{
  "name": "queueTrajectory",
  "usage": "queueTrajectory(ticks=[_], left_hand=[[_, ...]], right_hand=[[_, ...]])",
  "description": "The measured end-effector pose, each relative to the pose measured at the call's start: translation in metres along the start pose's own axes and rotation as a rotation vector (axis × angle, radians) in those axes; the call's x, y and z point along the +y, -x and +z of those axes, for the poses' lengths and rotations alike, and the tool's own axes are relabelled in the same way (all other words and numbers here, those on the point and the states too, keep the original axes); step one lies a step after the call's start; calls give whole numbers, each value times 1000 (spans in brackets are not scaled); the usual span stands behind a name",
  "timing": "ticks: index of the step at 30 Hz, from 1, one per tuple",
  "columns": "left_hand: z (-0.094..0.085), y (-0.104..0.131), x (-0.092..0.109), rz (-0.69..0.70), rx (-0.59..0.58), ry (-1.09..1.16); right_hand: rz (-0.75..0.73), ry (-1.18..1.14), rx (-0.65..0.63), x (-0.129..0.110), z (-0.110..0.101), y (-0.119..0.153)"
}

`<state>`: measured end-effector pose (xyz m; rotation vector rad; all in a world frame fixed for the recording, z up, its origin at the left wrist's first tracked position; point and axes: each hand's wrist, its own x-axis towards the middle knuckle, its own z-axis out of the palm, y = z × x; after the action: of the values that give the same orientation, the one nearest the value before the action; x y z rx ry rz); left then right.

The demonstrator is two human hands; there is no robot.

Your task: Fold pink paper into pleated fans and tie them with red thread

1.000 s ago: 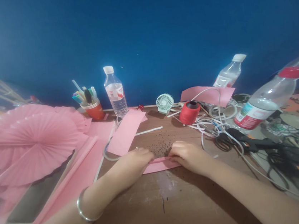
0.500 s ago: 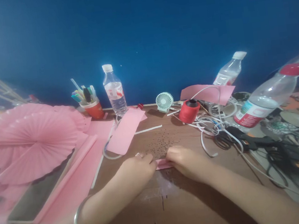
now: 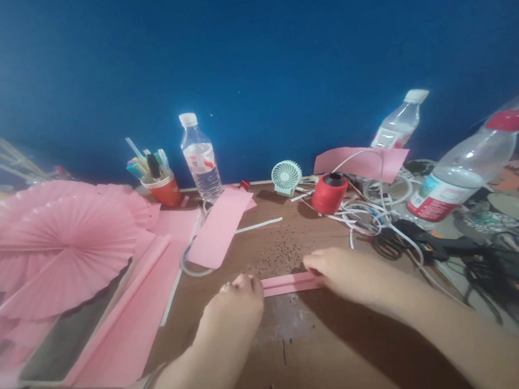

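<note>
Mid-frame, the left hand [image 3: 234, 300] and right hand [image 3: 350, 274] seemingly pinch the pink strip [image 3: 291, 282] flat on the counter [image 3: 307, 364]; uneven pressing could skew its crease.

Ends of the pink paper strip [image 3: 291, 282] under both hands.

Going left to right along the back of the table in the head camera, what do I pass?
Pink paper fans → orange pen cup → upright water bottle → small mint fan → red thread spool → big tilted bottle.
</note>
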<state>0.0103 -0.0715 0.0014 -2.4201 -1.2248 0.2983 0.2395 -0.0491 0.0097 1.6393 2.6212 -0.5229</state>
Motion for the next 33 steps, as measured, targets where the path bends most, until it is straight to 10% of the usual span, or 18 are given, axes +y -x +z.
queueTrajectory(ticks=[15,33], left_hand=[[-1,-28,-10,173,61,243],[3,-29,-10,190,113,237]], right_hand=[[-177,171,340,-26,29,-13],[-179,258,338,-28,29,-9]])
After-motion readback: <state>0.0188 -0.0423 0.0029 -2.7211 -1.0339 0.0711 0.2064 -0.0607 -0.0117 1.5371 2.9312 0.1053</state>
